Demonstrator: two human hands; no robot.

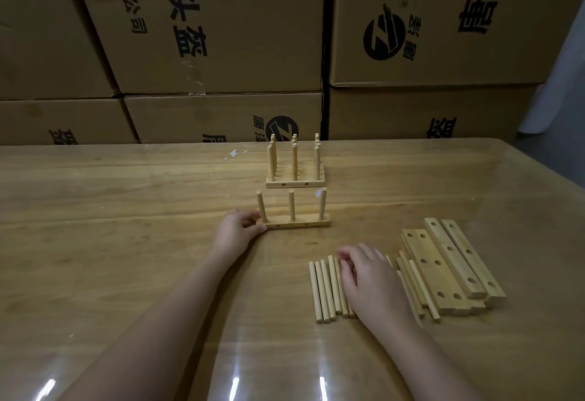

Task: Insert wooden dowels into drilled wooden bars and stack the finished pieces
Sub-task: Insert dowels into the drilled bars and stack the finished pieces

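Table (126, 179): spans the foreground, with stacked cardboard boxes (221, 36) behind its far edge.
Finished pieces (296, 175): grouped at rear centre of the table, dowels upright.
3-dowel bar (297, 224): on the table just before that group, apart from it.
Left hand (234, 229): holds the bar's left end.
Loose dowels (326, 289): side by side on the table, nearer than the bar and to its right.
Right hand (367, 277): rests on the loose dowels.
Drilled bars (449, 267): piled just right of the loose dowels, some dowels lying against their left edge.

left hand (235, 231): bare | right hand (368, 278): bare | forearms (177, 302): bare, unsleeved to frame edge
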